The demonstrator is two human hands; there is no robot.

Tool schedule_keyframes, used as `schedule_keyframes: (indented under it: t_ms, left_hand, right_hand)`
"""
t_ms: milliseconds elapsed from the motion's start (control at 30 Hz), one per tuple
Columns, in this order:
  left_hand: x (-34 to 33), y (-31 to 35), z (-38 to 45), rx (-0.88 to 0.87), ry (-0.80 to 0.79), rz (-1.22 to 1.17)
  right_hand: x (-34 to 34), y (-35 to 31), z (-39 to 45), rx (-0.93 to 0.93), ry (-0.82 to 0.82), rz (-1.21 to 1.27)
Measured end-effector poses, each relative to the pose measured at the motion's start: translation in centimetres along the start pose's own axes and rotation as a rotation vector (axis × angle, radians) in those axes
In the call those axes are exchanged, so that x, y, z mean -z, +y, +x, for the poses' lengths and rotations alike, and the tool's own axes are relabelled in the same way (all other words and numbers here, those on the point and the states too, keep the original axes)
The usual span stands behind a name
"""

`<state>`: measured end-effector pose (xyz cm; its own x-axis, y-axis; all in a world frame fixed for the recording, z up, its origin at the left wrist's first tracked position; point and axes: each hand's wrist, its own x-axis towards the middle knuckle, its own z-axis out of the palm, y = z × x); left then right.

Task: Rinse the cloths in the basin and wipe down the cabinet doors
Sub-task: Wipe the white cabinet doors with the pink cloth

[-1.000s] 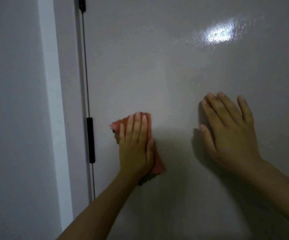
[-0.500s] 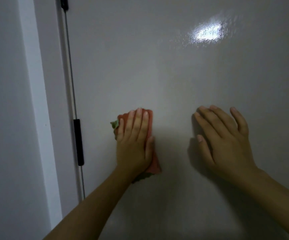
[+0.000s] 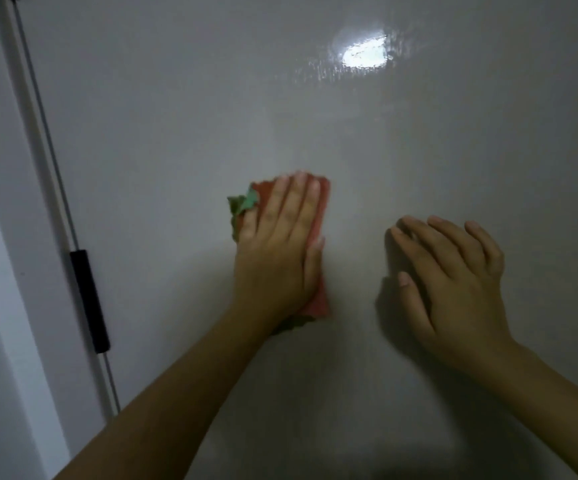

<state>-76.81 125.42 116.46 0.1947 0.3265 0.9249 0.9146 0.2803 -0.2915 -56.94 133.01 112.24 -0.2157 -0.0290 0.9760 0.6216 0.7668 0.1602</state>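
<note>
1. The left hand (image 3: 277, 251) lies flat on the cloth (image 3: 318, 202), fingers straight and close together, pressing it against the cabinet door (image 3: 419, 150); nothing is pinched or curled round, the palm alone pins it.
2. The cloth is orange-red with a green edge peeping out at about 10 o'clock of the hand and again under the wrist at 6 o'clock; its long axis runs up the door from 6 to 12 o'clock, in line with the fingers.
3. The right hand (image 3: 454, 282) rests bare on the same door at 3 o'clock of the cloth, near it but apart, fingers spread and slightly bent, holding nothing; it looks to be bracing.
4. The left hand is the one on the cloth, so I judge the wiping stroke is its to make; unwiped door lies open toward 12 o'clock, where a light glare (image 3: 363, 55) shows wet streaks, and toward 9 o'clock as far as the thin rod (image 3: 43, 133) with its black sleeve (image 3: 90, 299) at the door's edge.
5. No basin is in view.
</note>
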Motion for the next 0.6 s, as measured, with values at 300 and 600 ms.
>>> schedule_keyframes:
  t_ms: [300, 600]
  left_hand:
    - [-1.7, 7.7, -0.8, -0.289, -0.083, -0.084]
    - [-0.1, 10.6, 7.1, -0.105, -0.054, -0.289]
  right_hand:
    - [2.0, 2.8, -1.6, -0.161, 0.012, 0.022]
    - [3.0, 2.7, -0.8, -0.295, 0.090, 0.314]
